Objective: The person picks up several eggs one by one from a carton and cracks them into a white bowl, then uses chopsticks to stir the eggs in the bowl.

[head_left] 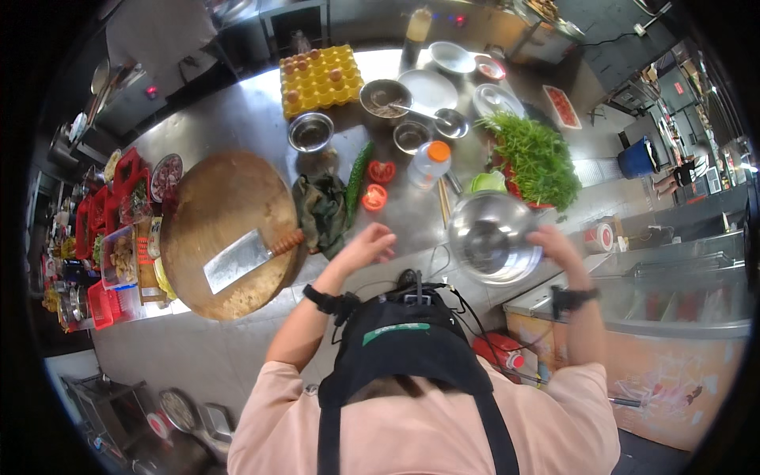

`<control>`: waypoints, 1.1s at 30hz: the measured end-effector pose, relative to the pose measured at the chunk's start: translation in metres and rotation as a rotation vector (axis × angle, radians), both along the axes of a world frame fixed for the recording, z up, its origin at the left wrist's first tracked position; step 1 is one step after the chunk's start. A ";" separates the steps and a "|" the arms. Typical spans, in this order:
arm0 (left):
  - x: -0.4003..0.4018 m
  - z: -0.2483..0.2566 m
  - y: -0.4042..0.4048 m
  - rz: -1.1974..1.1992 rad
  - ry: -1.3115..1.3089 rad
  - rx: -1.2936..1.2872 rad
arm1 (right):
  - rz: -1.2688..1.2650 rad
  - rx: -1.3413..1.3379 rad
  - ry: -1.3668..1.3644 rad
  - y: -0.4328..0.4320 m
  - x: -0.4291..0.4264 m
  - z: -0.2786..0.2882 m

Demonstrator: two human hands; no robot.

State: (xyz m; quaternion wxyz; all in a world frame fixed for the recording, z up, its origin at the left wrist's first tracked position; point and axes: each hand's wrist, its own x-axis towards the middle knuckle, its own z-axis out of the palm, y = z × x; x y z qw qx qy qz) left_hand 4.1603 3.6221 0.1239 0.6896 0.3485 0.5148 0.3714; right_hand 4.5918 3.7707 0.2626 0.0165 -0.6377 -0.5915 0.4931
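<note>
My right hand (551, 242) grips the rim of a steel mixing bowl (496, 237), which is blurred and held at the table's front edge. My left hand (369, 243) hangs with its fingers apart and nothing in it, just in front of two tomato halves (374, 198). Left of the tomatoes lie a cucumber (359, 178) and a dark crumpled cloth (323, 208). A cleaver (240, 261) rests flat on a round wooden chopping block (231, 196). Beyond the bowl are a pair of chopsticks (444, 203), a lettuce piece (488, 182) and an orange-capped plastic jar (430, 163).
A yellow egg tray (320, 80) with several eggs stands at the back, near small steel bowls (310, 132) and a white plate (427, 90). Leafy greens (534, 160) fill the right side. Red baskets (104, 304) line the far left. A glass-topped freezer (683, 297) stands at right.
</note>
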 end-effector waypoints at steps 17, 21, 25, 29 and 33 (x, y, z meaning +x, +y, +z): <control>-0.025 0.024 0.021 0.401 -0.159 -0.144 | 0.734 -0.526 0.230 0.134 -0.194 -0.013; -0.068 0.039 0.008 0.681 -0.136 -0.265 | 0.561 -0.304 0.342 0.352 -0.193 -0.003; -0.077 0.015 0.037 0.938 -0.124 -0.311 | -0.130 -0.203 0.463 0.526 -0.185 -0.107; -0.081 -0.001 0.090 0.938 0.010 -0.375 | -0.352 -0.113 0.502 0.609 -0.216 -0.195; -0.075 0.028 0.141 0.693 0.463 -0.465 | -0.510 0.014 0.712 0.650 -0.252 -0.255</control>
